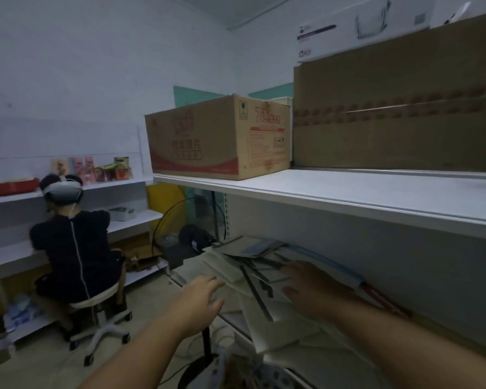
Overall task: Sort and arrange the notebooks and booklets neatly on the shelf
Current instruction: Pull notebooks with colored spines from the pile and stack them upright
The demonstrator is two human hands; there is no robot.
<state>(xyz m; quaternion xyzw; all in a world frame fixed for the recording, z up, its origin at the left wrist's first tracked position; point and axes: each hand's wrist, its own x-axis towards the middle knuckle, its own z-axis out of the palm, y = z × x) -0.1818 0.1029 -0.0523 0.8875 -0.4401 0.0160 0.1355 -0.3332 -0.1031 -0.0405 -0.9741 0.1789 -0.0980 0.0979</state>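
The loose heap of booklets (253, 262) lies on the lower shelf (237, 325), under the white upper shelf (348, 197). The covers are pale, some with dark stripes and some with blue, and they overlap at odd angles, not squared up. One large white booklet (281, 329) sticks out over the front of the shelf, nearest the camera.

The right hand (309, 287) reaches in under the upper shelf and rests on top of the heap, fingers spread and fairly flat, gripping nothing. The left hand (199, 300) is held out in front of the shelf with its fingers straight and slightly apart. Its fingertips are just beside the front edge of the pale covers; motion blur hides whether they touch.

On the upper shelf stands a printed cardboard box (216, 141), and just to its right a larger plain brown box (399, 116) with a white carton (362, 26) on top. A floor fan (185, 228) stands past the end of the shelves. At the left, another person (73, 248) in dark clothes and a headset sits on a wheeled stool (98, 313), facing other white shelves that hold a red tray (10, 186).
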